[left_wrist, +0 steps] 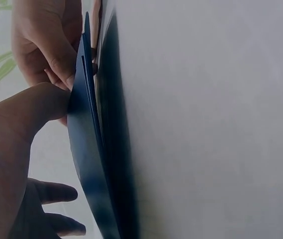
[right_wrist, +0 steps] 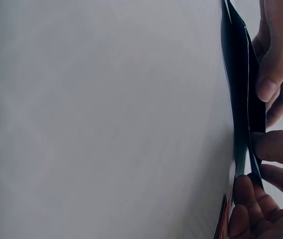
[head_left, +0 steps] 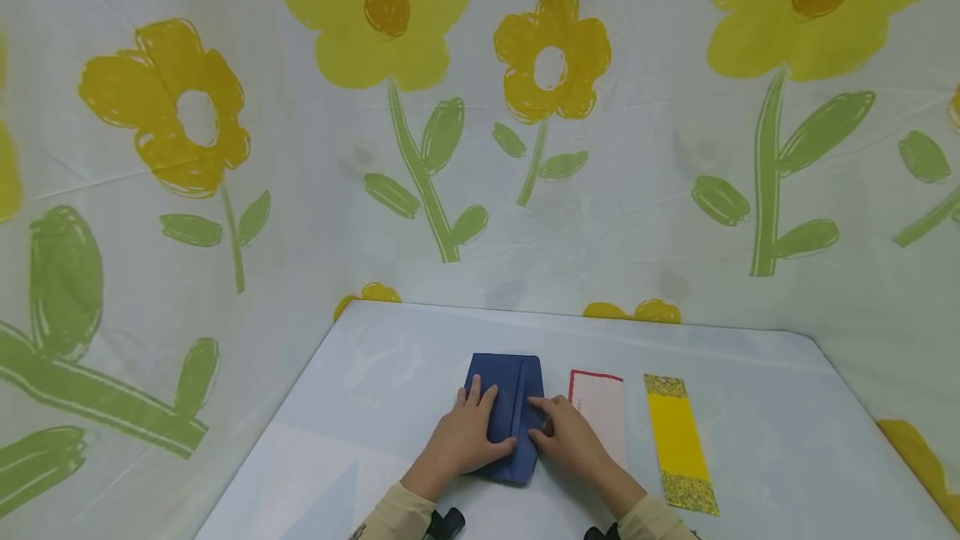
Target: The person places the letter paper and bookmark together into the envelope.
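A dark blue, flat folder (head_left: 501, 373) with a raised lengthwise flap edge lies on the table. My left hand (head_left: 467, 433) rests over its left side, fingers spread and thumb across the lower middle. At the right edge, my right hand (head_left: 568, 437) pinches the folder between thumb and fingers. In the right wrist view, the right thumb (right_wrist: 275, 145) is on the upper layer of the folder (right_wrist: 239, 84), with curled fingers at its edge below and a gap showing between layers. The left wrist view shows the folder (left_wrist: 86, 134) edge-on, its near side raised off the table.
Right of the folder lies a pale pink card (head_left: 597, 407) with a red top border. Farther right is a yellow strip (head_left: 678, 432) with glittery gold ends. The white table (head_left: 787, 432) backs onto a flower-print curtain (head_left: 637, 157).
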The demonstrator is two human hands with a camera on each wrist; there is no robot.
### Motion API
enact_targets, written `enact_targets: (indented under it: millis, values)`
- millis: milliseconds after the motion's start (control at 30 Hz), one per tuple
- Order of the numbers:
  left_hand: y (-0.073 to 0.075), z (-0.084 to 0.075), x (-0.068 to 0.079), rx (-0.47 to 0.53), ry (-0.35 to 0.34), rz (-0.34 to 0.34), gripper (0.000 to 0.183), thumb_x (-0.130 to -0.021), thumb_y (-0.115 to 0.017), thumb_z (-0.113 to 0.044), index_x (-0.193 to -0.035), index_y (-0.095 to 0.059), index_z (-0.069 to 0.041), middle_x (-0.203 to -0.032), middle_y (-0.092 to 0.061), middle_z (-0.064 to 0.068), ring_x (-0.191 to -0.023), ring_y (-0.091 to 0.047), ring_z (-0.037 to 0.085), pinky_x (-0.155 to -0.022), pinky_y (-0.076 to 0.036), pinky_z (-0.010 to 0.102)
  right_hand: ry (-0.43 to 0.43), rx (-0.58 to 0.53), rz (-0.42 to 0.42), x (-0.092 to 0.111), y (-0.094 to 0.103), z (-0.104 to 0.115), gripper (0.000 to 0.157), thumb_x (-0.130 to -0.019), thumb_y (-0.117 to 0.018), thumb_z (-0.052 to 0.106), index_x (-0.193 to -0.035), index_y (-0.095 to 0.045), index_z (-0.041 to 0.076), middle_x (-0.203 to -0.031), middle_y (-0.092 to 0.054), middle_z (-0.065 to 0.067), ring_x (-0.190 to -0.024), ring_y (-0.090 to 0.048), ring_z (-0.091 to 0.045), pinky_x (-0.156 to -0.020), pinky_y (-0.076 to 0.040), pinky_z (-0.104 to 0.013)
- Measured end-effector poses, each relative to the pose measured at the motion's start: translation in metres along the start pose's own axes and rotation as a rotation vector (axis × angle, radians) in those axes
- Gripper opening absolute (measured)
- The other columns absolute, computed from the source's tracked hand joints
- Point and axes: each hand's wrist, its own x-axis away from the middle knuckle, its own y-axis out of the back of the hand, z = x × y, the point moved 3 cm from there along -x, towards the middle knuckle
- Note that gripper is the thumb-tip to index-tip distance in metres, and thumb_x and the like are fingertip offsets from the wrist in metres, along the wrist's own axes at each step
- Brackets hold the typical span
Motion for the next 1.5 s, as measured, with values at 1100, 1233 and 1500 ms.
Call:
enact_targets:
  millis: [1100, 1233, 1500]
  values:
    - [-0.001, -0.014, -0.015, -0.129, -0.189, 0.054, 0.066, -0.091, -0.067, -0.038, -0.153, -0.048, -0.029, -0.166, -0.026, 0.014, -0.152, -0.024, 0.038, -0.117, -0.028, 0.058, -0.027, 0.01, 0.038, -0.002, -0.004, 0.001, 0.05, -0.088, -0.08, 0.015, -0.133, -0.064, 0.001, -0.096, -0.052, -0.003, -0.073, -0.046, -0.012, -0.059, -0.039, -0.027]
    - [-0.002, -0.014, -0.015, -0.126, -0.177, 0.062, 0.061, -0.092, -0.063, -0.035, -0.151, -0.05, -0.029, -0.167, -0.025, 0.013, -0.153, -0.022, 0.038, -0.118, -0.027, 0.059, -0.022, 0.015, 0.032, -0.001, -0.004, 0.002, 0.049, -0.087, -0.08, 0.015, -0.132, -0.064, 0.001, -0.095, -0.052, -0.003, -0.073, -0.046, -0.012, -0.059, -0.038, -0.026]
    - [-0.002, -0.013, -0.017, -0.131, -0.159, 0.076, 0.064, -0.091, -0.06, -0.036, -0.154, -0.047, -0.03, -0.167, -0.025, 0.014, -0.152, -0.022, 0.042, -0.115, -0.027, 0.065, -0.04, 0.016, 0.049, -0.001, -0.003, 0.005, 0.05, -0.087, -0.08, 0.014, -0.132, -0.064, -0.001, -0.096, -0.053, -0.004, -0.074, -0.047, -0.013, -0.06, -0.04, -0.027]
